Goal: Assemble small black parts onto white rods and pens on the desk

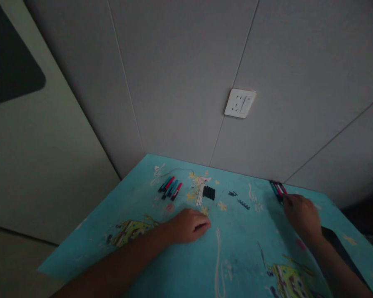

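Observation:
My left hand (191, 225) rests on the table in a loose fist, and no object shows in its fingers. Just beyond it lie several thin white sticks (200, 195) beside a block of short black cylinders (209, 193). Further left is a group of blue and red pen barrels (170, 188) with dark ends. At the far right, my right hand (301, 213) pinches at the near end of a row of red, blue and white pens (278, 189); its fingertips are partly hidden. Small black pieces (232, 193) and a row of small dark pieces (244, 204) lie between the hands.
A light-blue cartoon-print cover (242, 244) lies over the table, whose back edge meets a grey panelled wall (180, 82). A socket (240, 103) is on that wall. A dark flat object (338, 244) lies under my right forearm. A pale panel (59, 145) stands at left.

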The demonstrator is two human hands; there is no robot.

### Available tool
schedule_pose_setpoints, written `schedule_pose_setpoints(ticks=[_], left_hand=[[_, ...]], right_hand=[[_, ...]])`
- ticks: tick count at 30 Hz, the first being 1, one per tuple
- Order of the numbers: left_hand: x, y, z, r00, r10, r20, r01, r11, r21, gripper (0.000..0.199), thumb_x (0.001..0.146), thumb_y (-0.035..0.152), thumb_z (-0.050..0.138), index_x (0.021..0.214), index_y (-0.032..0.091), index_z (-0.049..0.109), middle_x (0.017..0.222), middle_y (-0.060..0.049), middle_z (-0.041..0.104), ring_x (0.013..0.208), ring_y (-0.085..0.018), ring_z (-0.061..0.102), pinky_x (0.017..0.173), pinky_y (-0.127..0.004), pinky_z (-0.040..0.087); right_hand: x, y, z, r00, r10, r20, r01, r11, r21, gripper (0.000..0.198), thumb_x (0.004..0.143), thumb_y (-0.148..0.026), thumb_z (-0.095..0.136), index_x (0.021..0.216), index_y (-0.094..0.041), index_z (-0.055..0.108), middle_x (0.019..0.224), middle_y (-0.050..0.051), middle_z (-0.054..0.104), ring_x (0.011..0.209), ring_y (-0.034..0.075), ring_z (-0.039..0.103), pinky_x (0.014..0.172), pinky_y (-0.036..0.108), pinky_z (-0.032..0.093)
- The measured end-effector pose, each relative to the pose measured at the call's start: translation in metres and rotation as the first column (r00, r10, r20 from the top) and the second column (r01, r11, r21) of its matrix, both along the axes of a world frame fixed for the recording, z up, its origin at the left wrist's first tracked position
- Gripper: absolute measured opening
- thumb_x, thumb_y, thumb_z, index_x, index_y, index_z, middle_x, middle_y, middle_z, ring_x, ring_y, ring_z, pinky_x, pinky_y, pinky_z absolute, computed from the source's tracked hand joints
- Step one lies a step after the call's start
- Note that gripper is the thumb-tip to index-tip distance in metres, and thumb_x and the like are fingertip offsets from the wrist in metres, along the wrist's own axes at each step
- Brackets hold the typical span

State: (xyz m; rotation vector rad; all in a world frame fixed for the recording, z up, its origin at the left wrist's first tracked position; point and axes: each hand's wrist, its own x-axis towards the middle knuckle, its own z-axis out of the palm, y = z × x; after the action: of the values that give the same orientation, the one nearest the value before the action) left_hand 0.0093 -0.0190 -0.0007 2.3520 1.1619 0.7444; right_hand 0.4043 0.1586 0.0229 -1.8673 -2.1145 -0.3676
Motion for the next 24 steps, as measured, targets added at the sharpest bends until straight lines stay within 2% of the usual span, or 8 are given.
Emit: schedule_pose_setpoints(ticks=[3, 6, 7, 10, 14, 18, 21, 24], left_hand=[[0.002, -0.002, 0.004, 0.998, -0.023, -0.065, 0.025, 0.999, 0.042, 0.027, 0.097, 0.029, 0.042, 0.093, 0.019, 0.067, 0.082, -0.006, 0.067, 0.077, -0.017, 0.061, 0.075, -0.029, 0.044], [0.005, -0.005, 0.009, 0.994, -0.041, -0.106, 0.052, 0.994, 0.099, 0.025, 0.096, 0.028, 0.044, 0.086, 0.019, 0.065, 0.078, -0.006, 0.065, 0.076, -0.018, 0.059, 0.075, -0.031, 0.043], [0.005, -0.006, 0.010, 0.992, -0.044, -0.118, 0.058, 0.992, 0.113, 0.026, 0.096, 0.028, 0.044, 0.085, 0.019, 0.065, 0.077, -0.006, 0.065, 0.076, -0.018, 0.059, 0.076, -0.031, 0.043], [0.006, -0.007, 0.010, 0.985, -0.045, -0.165, 0.068, 0.988, 0.138, 0.025, 0.096, 0.026, 0.043, 0.082, 0.018, 0.063, 0.076, -0.006, 0.063, 0.076, -0.018, 0.058, 0.075, -0.031, 0.042], [0.006, -0.008, 0.005, 0.980, 0.001, -0.198, 0.030, 0.988, 0.154, 0.022, 0.096, 0.024, 0.043, 0.085, 0.019, 0.062, 0.078, -0.005, 0.062, 0.078, -0.018, 0.056, 0.073, -0.031, 0.041], [0.003, -0.008, 0.002, 0.981, -0.001, -0.193, 0.033, 0.986, 0.164, 0.022, 0.097, 0.023, 0.043, 0.086, 0.018, 0.061, 0.078, -0.005, 0.061, 0.078, -0.018, 0.055, 0.073, -0.031, 0.040], [0.000, -0.006, 0.002, 0.985, 0.002, -0.170, 0.025, 0.987, 0.156, 0.025, 0.098, 0.023, 0.039, 0.090, 0.018, 0.063, 0.078, -0.005, 0.061, 0.078, -0.017, 0.056, 0.073, -0.031, 0.041], [-0.003, -0.003, 0.002, 0.989, 0.006, -0.147, 0.017, 0.988, 0.155, 0.027, 0.099, 0.023, 0.038, 0.094, 0.018, 0.064, 0.079, -0.005, 0.062, 0.079, -0.017, 0.056, 0.074, -0.031, 0.043]], right_hand=[[-0.061, -0.044, 0.000, 0.938, 0.342, -0.048, -0.339, 0.939, 0.055, 0.030, 0.093, -0.026, 0.045, 0.114, -0.018, 0.066, 0.113, 0.013, 0.065, 0.107, 0.026, 0.056, 0.099, 0.039, 0.038], [-0.128, -0.086, -0.001, 0.805, 0.587, -0.085, -0.586, 0.810, 0.038, 0.026, 0.093, -0.023, 0.049, 0.112, -0.020, 0.066, 0.106, 0.010, 0.066, 0.100, 0.025, 0.057, 0.093, 0.040, 0.040], [-0.146, -0.098, -0.001, 0.767, 0.634, -0.104, -0.632, 0.773, 0.047, 0.026, 0.093, -0.022, 0.049, 0.112, -0.020, 0.066, 0.104, 0.010, 0.066, 0.100, 0.025, 0.056, 0.093, 0.040, 0.040], [-0.181, -0.120, -0.004, 0.701, 0.689, -0.185, -0.686, 0.722, 0.087, 0.024, 0.092, -0.017, 0.050, 0.110, -0.019, 0.066, 0.097, 0.009, 0.066, 0.096, 0.025, 0.056, 0.090, 0.040, 0.041], [-0.183, -0.133, -0.013, 0.653, 0.713, -0.256, -0.724, 0.686, 0.066, 0.024, 0.090, -0.014, 0.052, 0.109, -0.018, 0.064, 0.089, 0.007, 0.064, 0.090, 0.023, 0.055, 0.083, 0.038, 0.042], [-0.161, -0.126, -0.017, 0.704, 0.667, -0.244, -0.676, 0.734, 0.056, 0.023, 0.090, -0.014, 0.052, 0.110, -0.019, 0.064, 0.089, 0.007, 0.064, 0.090, 0.023, 0.055, 0.083, 0.038, 0.043], [-0.136, -0.102, -0.015, 0.791, 0.566, -0.234, -0.555, 0.824, 0.116, 0.024, 0.091, -0.015, 0.050, 0.110, -0.018, 0.064, 0.093, 0.008, 0.065, 0.092, 0.023, 0.056, 0.087, 0.038, 0.043], [-0.098, -0.071, -0.014, 0.912, 0.345, -0.221, -0.312, 0.935, 0.170, 0.027, 0.093, -0.018, 0.046, 0.113, -0.017, 0.063, 0.101, 0.010, 0.066, 0.096, 0.024, 0.057, 0.090, 0.038, 0.043]])
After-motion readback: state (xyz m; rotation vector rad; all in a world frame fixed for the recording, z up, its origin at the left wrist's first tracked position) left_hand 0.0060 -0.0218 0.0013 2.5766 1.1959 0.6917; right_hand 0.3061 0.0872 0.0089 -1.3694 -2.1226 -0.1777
